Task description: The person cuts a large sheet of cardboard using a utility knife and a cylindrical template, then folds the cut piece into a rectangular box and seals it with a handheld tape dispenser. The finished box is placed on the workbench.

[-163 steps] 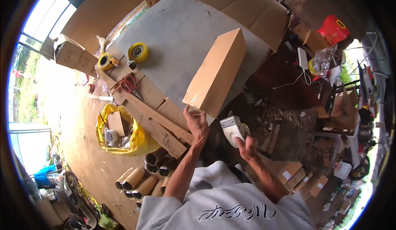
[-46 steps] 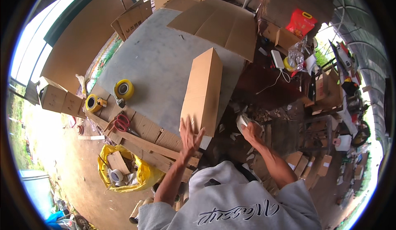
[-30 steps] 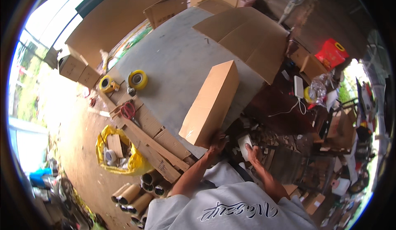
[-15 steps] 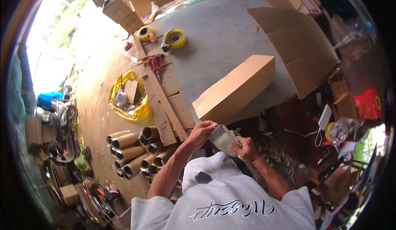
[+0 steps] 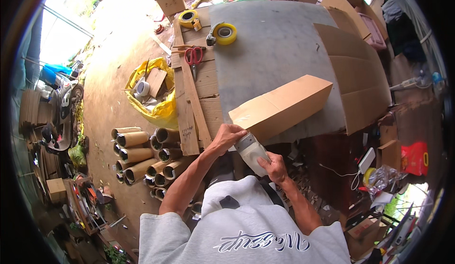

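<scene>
My right hand [image 5: 275, 168] is closed round a pale, boxy hand-held device [image 5: 253, 154] with a grey end, in front of my chest. At that grey end my left hand [image 5: 227, 138] has its fingers pressed together in a pinch. Whatever sits between those fingertips is too small to make out. Just beyond both hands a long closed cardboard box [image 5: 284, 104] lies slantwise on the grey tabletop [image 5: 265, 46], with a shiny strip on its near left end.
Tape rolls [image 5: 224, 34] and red-handled scissors [image 5: 193, 55] lie at the table's left side. A yellow bag [image 5: 161, 115] and several cardboard tubes [image 5: 135, 155] stand on the floor to the left. Opened cardboard [image 5: 353, 70] covers the table's right side.
The view has shifted, so the table and box appear farther right. Both hands still hold their places at the device, which now points more steeply toward the box's near end.
</scene>
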Available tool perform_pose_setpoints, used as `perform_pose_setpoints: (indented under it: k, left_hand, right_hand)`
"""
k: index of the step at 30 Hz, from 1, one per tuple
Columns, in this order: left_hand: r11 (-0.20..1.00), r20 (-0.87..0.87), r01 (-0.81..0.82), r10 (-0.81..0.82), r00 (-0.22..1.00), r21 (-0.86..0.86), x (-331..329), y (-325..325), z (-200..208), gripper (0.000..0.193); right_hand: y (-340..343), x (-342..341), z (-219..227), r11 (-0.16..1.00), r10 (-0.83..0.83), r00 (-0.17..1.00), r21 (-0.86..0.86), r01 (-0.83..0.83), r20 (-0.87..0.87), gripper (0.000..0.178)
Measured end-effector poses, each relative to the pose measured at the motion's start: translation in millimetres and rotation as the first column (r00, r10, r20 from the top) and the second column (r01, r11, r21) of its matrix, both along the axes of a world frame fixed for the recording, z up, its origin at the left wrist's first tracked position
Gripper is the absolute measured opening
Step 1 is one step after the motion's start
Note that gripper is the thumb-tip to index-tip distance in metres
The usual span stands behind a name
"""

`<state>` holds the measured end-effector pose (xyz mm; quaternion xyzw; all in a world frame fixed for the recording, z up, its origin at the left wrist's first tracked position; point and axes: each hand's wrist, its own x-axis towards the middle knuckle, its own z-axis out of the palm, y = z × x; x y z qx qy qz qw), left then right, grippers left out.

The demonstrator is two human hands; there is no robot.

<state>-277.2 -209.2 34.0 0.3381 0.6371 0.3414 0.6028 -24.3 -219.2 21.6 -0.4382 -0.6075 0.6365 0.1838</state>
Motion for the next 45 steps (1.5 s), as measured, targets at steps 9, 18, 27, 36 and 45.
perform_pose_setpoints:
  k: [9, 18, 27, 36, 45]
  left_hand:
    - [0.890, -0.409, -0.087, 0.290, 0.865, 0.447, -28, 38, -53, 0.014]
    - [0.841, -0.549, 0.089, 0.264, 0.793, 0.534, -28, 43, -64, 0.012]
    - [0.828, -0.610, 0.130, 0.286, 0.739, 0.546, -27, 46, -58, 0.010]
    - [0.878, -0.633, 0.121, 0.232, 0.738, 0.463, -20, 39, -94, 0.007]
    - [0.822, -0.564, 0.032, 0.362, 0.742, 0.569, -19, 28, -89, 0.035]
  right_hand:
    - [-1, 3, -18, 0.941, -0.107, 0.994, -0.324, 0.095, -0.021, 0.051]
    - [-4, 0, -38, 0.909, -0.159, 0.985, -0.399, 0.118, -0.070, 0.050]
    - [0, 0, -16, 0.918, -0.153, 0.987, -0.377, 0.122, -0.056, 0.052]
    - [5, -2, -45, 0.916, -0.166, 0.985, -0.378, 0.133, -0.056, 0.052]
    - [6, 5, -86, 0.948, -0.157, 0.988, -0.281, 0.146, -0.014, 0.051]
